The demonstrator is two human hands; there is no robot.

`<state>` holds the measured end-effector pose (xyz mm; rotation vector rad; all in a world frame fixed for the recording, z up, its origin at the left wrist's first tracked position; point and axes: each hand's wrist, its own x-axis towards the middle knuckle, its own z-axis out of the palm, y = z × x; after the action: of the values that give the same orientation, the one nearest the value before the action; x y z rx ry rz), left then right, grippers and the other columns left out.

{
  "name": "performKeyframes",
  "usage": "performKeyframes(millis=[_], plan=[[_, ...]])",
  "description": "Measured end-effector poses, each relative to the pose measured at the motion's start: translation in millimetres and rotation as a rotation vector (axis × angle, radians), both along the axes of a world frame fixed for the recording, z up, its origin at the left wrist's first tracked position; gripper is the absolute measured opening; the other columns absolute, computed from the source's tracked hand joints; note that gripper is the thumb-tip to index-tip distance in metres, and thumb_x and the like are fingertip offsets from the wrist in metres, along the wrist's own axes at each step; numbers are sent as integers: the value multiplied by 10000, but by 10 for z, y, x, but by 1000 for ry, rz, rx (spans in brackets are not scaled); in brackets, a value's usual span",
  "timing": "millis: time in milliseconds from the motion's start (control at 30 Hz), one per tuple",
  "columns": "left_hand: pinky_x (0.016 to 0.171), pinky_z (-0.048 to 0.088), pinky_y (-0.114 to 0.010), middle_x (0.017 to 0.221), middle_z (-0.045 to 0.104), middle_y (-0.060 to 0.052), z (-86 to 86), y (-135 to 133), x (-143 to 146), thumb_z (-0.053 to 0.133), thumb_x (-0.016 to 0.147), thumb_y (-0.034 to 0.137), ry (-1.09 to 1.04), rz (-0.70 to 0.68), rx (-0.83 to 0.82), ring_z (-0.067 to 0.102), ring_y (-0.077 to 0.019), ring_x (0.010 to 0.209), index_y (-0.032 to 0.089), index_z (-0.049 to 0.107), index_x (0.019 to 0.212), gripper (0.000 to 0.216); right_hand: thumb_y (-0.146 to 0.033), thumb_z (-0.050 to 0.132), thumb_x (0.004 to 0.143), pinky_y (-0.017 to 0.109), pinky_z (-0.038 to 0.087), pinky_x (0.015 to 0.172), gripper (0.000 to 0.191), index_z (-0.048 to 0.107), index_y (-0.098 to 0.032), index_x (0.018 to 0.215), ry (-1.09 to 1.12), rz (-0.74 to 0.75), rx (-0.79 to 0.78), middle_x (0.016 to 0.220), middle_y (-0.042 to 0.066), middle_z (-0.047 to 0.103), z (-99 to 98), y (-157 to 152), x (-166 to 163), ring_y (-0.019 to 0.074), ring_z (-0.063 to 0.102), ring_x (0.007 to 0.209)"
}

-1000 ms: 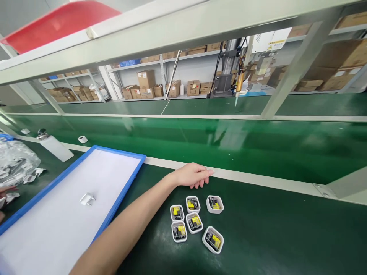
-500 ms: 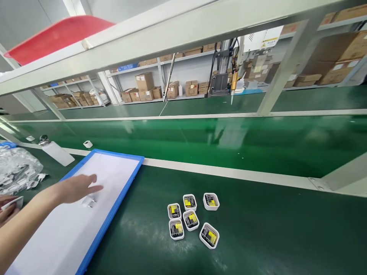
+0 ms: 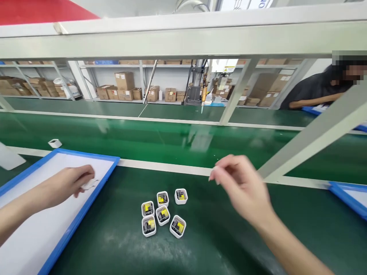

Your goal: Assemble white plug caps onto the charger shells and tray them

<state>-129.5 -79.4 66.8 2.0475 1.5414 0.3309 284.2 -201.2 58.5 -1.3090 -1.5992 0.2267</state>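
White plug piece, blurred, over the far right part of a blue-framed white tray; I cannot tell from here whether it clears the surface. The left hand has its thumb and fingers clamped on this piece, knuckles up. To the right of the tray, 6 white square housings stand on the dark green worktop, each containing black and yellow parts: 4 are clustered closely, 2 lie apart on the right. The right hand hangs in the air right of the housings; its thumb and forefinger are close together, but blur keeps me from telling whether they meet or pinch anything. Beyond the worktop's pale edge rail runs a glossy green strip, with 1 hollow white housing near the tray's far left corner. Farther back I see an amber dispensing nozzle, shelved cardboard boxes and, at far right, 1 dark-clothed co-worker, forearm near a blue-edged tray.
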Motion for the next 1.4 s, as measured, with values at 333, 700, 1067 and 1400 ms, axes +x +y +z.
performKeyframes(millis=[333,700,1067,1400], plan=[[572,499,-240,796,651,3,-40,-396,2222,375,1000,348,-469,-505,-258,672,-147,603,210,526,999,204,-367,508,1065,281,458,624,167,564,-218,1117,-177,208,17,841,31,619,-681,59,-188,173,577,680],[898,449,-315,1131,654,-49,-380,-155,1951,635,902,398,-134,-692,-12,593,-242,1084,223,645,1138,294,-243,520,1003,256,449,610,58,541,-199,970,-111,143,-222,816,8,603,-729,267,41,149,563,689],[833,435,-313,1075,637,-55,-467,-220,1979,694,863,375,-13,-758,-19,596,-264,1029,219,624,1072,270,-285,732,927,331,516,845,222,645,-226,1122,-316,271,-382,1057,51,572,-704,191,147,207,586,939],[758,434,-250,977,648,-6,-659,269,2199,777,725,293,-345,-840,-250,595,-182,893,225,741,1060,344,-297,564,1022,351,588,820,207,540,-217,1211,-51,155,-299,1079,72,606,-816,232,299,199,658,883]])
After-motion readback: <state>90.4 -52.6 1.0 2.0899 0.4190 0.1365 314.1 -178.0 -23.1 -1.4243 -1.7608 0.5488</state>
